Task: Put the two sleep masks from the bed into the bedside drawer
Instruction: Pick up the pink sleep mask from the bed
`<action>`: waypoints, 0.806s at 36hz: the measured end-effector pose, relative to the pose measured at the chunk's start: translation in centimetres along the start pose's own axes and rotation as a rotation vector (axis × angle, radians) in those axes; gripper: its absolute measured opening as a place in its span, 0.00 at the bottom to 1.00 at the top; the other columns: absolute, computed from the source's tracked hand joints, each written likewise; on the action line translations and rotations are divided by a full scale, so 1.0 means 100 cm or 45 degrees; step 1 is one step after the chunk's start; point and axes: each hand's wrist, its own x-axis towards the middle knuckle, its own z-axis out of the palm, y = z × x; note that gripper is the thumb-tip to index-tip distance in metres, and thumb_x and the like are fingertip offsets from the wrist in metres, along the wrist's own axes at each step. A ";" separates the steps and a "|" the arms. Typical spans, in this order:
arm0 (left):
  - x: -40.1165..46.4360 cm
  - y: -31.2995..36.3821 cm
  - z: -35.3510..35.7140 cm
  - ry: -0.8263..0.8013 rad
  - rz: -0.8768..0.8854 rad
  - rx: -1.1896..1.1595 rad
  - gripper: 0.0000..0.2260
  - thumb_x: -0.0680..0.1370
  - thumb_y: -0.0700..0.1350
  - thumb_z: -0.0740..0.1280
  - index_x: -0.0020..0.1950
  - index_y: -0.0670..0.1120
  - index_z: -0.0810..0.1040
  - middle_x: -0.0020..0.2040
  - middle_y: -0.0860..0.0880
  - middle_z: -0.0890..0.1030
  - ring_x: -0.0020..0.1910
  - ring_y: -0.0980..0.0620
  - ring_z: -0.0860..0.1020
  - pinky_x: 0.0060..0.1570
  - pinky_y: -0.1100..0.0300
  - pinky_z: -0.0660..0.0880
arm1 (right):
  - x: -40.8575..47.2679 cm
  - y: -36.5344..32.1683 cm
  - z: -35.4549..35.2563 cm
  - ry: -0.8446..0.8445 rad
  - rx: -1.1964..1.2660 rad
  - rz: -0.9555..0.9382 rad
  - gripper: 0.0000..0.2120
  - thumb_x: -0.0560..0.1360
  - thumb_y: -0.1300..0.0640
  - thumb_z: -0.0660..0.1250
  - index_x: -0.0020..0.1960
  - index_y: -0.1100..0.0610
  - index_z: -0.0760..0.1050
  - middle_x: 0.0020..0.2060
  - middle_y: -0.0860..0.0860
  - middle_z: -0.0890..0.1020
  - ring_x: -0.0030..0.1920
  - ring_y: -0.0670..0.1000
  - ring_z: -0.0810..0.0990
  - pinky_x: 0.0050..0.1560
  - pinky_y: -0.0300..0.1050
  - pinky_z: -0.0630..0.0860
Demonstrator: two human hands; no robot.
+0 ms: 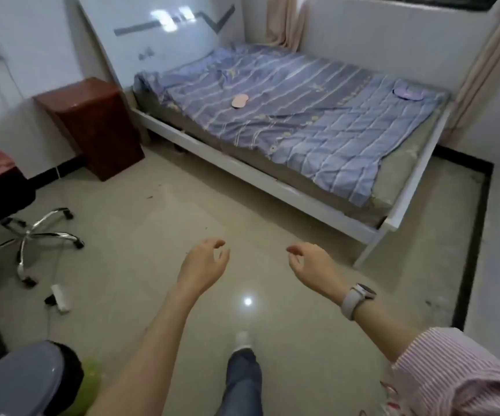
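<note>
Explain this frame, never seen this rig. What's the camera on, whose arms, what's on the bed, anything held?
There is no robot here. One wide-angle camera sits on a person's head and looks forward and down, so the two bare arms at the bottom are the wearer's own. The left hand and the right hand are both stretched out over the floor with loosely curled fingers, and neither holds anything. The right wrist wears a watch.

Ahead is the bed, covered by a blue striped quilt. Two sleep masks lie on it: a pink mask near the middle and a purple mask toward the right end. Left of the bed stands a dark red cabinet; no open drawer shows from here.
</note>
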 end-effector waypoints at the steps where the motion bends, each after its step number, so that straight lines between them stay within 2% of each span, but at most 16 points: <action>1: 0.017 -0.009 0.000 -0.012 -0.033 -0.026 0.15 0.77 0.46 0.63 0.60 0.42 0.76 0.59 0.43 0.80 0.59 0.46 0.76 0.61 0.54 0.70 | 0.021 0.002 0.006 -0.022 0.030 0.046 0.13 0.76 0.56 0.59 0.57 0.57 0.76 0.55 0.55 0.81 0.56 0.53 0.78 0.55 0.45 0.72; 6: 0.113 -0.032 -0.016 -0.070 -0.112 -0.032 0.15 0.77 0.47 0.62 0.60 0.42 0.76 0.59 0.43 0.80 0.59 0.46 0.76 0.60 0.55 0.69 | 0.119 -0.013 0.006 -0.114 0.094 0.202 0.14 0.76 0.56 0.58 0.58 0.58 0.75 0.56 0.56 0.81 0.56 0.54 0.78 0.56 0.45 0.72; 15: 0.286 -0.024 -0.053 -0.074 -0.067 -0.063 0.16 0.78 0.47 0.60 0.63 0.42 0.74 0.61 0.44 0.78 0.61 0.46 0.75 0.61 0.53 0.70 | 0.281 -0.038 -0.017 -0.067 0.150 0.231 0.13 0.75 0.57 0.59 0.57 0.56 0.76 0.54 0.54 0.82 0.53 0.53 0.79 0.52 0.41 0.71; 19: 0.363 -0.029 -0.053 -0.115 -0.110 -0.118 0.16 0.78 0.46 0.60 0.63 0.42 0.74 0.61 0.44 0.78 0.61 0.47 0.75 0.62 0.54 0.70 | 0.364 -0.038 -0.018 -0.099 0.157 0.260 0.13 0.76 0.56 0.59 0.58 0.56 0.75 0.55 0.54 0.81 0.55 0.54 0.79 0.56 0.45 0.73; 24: 0.473 -0.045 -0.045 -0.166 -0.207 -0.182 0.15 0.78 0.45 0.61 0.62 0.42 0.75 0.61 0.44 0.79 0.60 0.46 0.76 0.61 0.55 0.70 | 0.478 -0.029 -0.008 -0.109 0.237 0.296 0.13 0.77 0.57 0.58 0.58 0.58 0.75 0.55 0.55 0.81 0.55 0.53 0.78 0.51 0.39 0.69; 29: 0.606 -0.049 -0.054 -0.203 -0.352 -0.257 0.14 0.77 0.44 0.61 0.61 0.42 0.76 0.59 0.42 0.80 0.57 0.45 0.77 0.57 0.57 0.71 | 0.613 -0.023 -0.015 -0.122 0.333 0.338 0.12 0.76 0.58 0.59 0.56 0.59 0.76 0.53 0.57 0.82 0.55 0.55 0.78 0.54 0.44 0.71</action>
